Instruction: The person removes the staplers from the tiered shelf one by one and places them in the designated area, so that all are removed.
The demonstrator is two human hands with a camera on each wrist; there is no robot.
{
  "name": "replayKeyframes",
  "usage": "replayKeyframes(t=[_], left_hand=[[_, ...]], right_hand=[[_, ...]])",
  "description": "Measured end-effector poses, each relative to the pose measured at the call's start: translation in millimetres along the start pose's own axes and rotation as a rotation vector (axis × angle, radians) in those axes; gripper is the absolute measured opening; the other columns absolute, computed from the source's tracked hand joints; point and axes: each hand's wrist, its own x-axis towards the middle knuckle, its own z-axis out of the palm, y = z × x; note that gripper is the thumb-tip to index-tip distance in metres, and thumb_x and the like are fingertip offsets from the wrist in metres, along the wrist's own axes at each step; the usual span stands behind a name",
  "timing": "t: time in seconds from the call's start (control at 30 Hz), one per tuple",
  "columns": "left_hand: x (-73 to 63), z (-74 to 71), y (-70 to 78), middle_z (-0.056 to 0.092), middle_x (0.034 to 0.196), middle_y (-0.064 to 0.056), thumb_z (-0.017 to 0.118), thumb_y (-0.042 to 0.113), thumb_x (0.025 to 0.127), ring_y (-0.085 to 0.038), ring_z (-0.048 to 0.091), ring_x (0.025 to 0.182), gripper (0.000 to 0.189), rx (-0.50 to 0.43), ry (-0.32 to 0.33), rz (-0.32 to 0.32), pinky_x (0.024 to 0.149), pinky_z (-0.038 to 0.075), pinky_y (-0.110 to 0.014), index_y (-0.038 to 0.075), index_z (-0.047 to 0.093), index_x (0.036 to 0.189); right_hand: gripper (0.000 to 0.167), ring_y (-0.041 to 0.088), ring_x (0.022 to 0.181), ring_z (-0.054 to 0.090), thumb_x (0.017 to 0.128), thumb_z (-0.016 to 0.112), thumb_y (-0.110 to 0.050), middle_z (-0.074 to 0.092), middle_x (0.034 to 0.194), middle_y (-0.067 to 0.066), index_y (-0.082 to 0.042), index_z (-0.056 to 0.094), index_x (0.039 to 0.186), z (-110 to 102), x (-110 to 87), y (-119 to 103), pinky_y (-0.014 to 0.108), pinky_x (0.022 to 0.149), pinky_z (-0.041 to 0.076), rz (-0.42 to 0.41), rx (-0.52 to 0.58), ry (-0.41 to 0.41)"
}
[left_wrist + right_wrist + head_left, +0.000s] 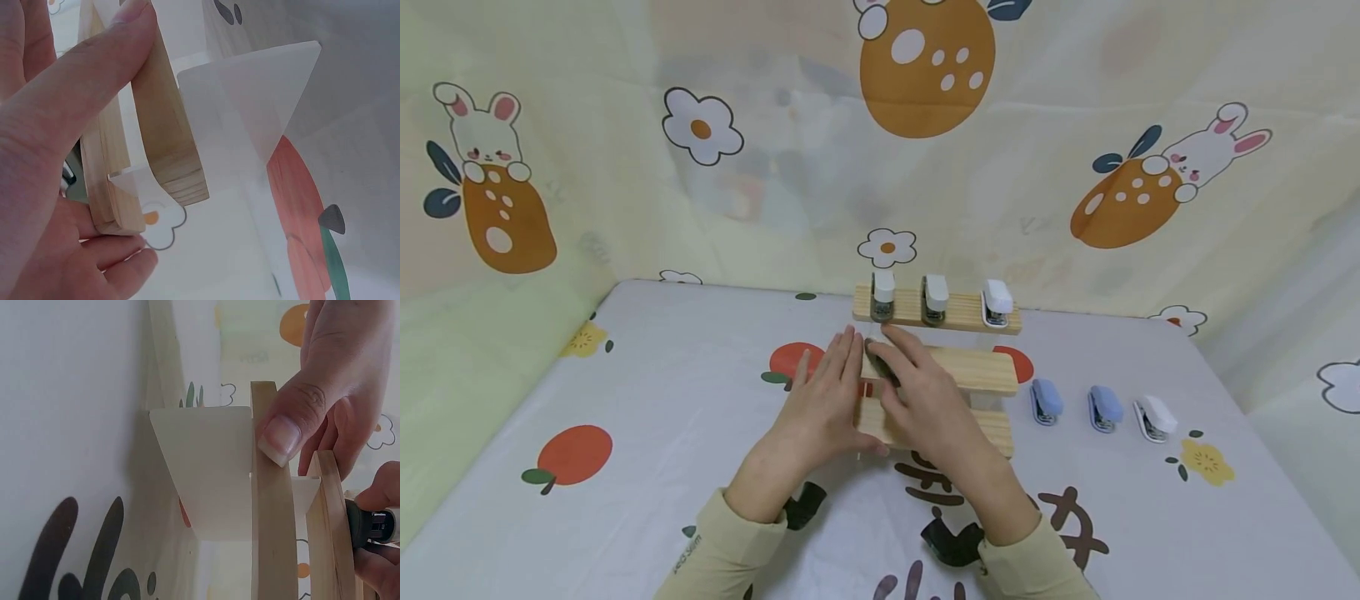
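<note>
A tiered display rack has wooden shelves (977, 371) on clear side panels (244, 100). At its left end, my left hand (823, 408) holds the rack, its thumb over the front of the lowest shelf (272, 519) and its fingers up along the side. With my right hand (936, 408) I pinch a small dark green stapler (357, 525) at the left end of the middle shelf. The stapler's base is right at the wood, and the fingers hide much of it. Along the top shelf (906, 308) stand two dark staplers with white tops (883, 292) and one white stapler (997, 302).
To the right of the rack, two blue staplers (1047, 402) and a white stapler (1156, 417) stand in a row on the printed tablecloth (685, 400). Behind the rack hangs a patterned curtain (790, 192).
</note>
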Motion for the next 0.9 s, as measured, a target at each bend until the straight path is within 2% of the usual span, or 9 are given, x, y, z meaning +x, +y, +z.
replayKeyframes(t=[0.27,0.67,0.9], left_hand=[[-0.4,-0.4,0.6,0.007,0.167,-0.014,0.091,0.058,0.056,-0.028,0.014,0.155,0.142,0.001,0.018,0.009,0.123,0.014,-0.058,0.0,0.009,0.158],[-1.4,0.3,-0.3,0.009,0.167,-0.015,0.092,0.056,0.055,-0.029,0.016,0.154,0.144,-0.028,0.024,0.006,0.124,0.013,-0.055,0.0,0.009,0.158],[-0.3,0.6,0.3,0.012,0.166,-0.017,0.092,0.056,0.054,-0.032,0.02,0.153,0.143,-0.022,0.041,0.023,0.123,0.015,-0.057,-0.002,0.011,0.157]], right_hand=[[0.044,0.029,0.129,0.057,0.084,0.068,0.005,0.052,0.144,0.015,-0.004,0.063,0.127,-16,-3.9,3,0.04,0.101,0.051,-0.058,0.017,0.066],[0.045,0.031,0.13,0.056,0.086,0.07,0.0,0.051,0.147,0.012,-0.008,0.062,0.13,-44,-17.5,7,0.043,0.099,0.053,-0.009,-0.012,0.06],[0.046,0.035,0.121,0.06,0.085,0.069,0.003,0.052,0.143,0.015,-0.005,0.062,0.129,-57,-30.4,20,0.045,0.088,0.058,-0.007,-0.009,0.107]])
